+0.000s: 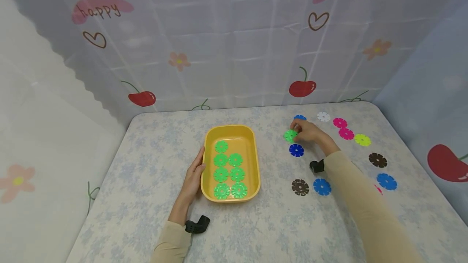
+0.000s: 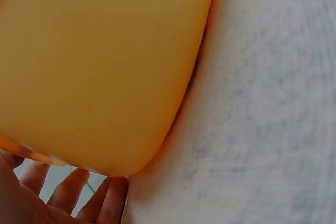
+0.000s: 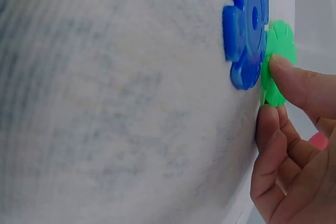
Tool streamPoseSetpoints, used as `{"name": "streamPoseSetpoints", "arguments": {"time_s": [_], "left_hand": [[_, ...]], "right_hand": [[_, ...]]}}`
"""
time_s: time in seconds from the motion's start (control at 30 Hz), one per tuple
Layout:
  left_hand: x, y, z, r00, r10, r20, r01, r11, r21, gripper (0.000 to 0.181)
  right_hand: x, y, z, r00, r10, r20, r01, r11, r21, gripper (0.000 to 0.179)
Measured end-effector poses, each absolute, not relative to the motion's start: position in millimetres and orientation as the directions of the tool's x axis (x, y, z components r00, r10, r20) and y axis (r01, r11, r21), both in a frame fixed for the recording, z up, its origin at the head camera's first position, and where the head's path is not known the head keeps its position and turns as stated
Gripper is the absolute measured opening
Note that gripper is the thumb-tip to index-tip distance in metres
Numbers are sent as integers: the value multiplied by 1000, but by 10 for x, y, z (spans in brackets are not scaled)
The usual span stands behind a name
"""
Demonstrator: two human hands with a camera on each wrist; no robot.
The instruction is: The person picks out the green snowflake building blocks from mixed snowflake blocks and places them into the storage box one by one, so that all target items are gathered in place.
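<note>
A yellow plastic tray (image 1: pixel 257 161) stands on the table with several green snowflake discs (image 1: pixel 220 160) lying in it. My left hand (image 1: pixel 191 180) holds the tray's left side, its thumb at the rim; in the left wrist view its fingers (image 2: pixel 68 190) meet the outer wall. To the right of the tray, my right hand (image 1: pixel 310 131) pinches a green snowflake disc (image 1: pixel 290 135) between thumb and fingers. A dark blue disc (image 1: pixel 296 150) lies just in front of that hand, and a blue disc (image 1: pixel 300 118) is partly hidden behind it.
Around the right arm lie a white disc (image 1: pixel 323 116), pink discs (image 1: pixel 340 123), a yellow disc (image 1: pixel 362 140), brown discs (image 1: pixel 378 160) and light blue discs (image 1: pixel 322 186). One pink piece (image 1: pixel 378 189) is partly covered by the sleeve. A printed curtain (image 1: pixel 234 52) hangs behind the table.
</note>
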State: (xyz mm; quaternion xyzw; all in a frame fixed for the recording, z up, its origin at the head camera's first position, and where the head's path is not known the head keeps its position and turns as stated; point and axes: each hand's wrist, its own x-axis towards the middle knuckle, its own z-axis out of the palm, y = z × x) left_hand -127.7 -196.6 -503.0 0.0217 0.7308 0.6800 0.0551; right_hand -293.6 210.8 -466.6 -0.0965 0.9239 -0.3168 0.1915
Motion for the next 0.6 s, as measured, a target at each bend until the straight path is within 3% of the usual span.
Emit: {"name": "streamPoseSetpoints", "arguments": {"time_s": [0.3, 0.6], "left_hand": [[-1198, -1925, -4762, -989, 121, -86, -76, 86, 993, 53], [-1279, -1970, -5022, -993, 101, -56, -49, 73, 996, 50]], "right_hand": [[-2969, 2166, -4666, -917, -310, -249, -71, 744, -665, 25], [-2956, 2198, -4595, -939, -259, -228, -26, 714, -700, 27]]}}
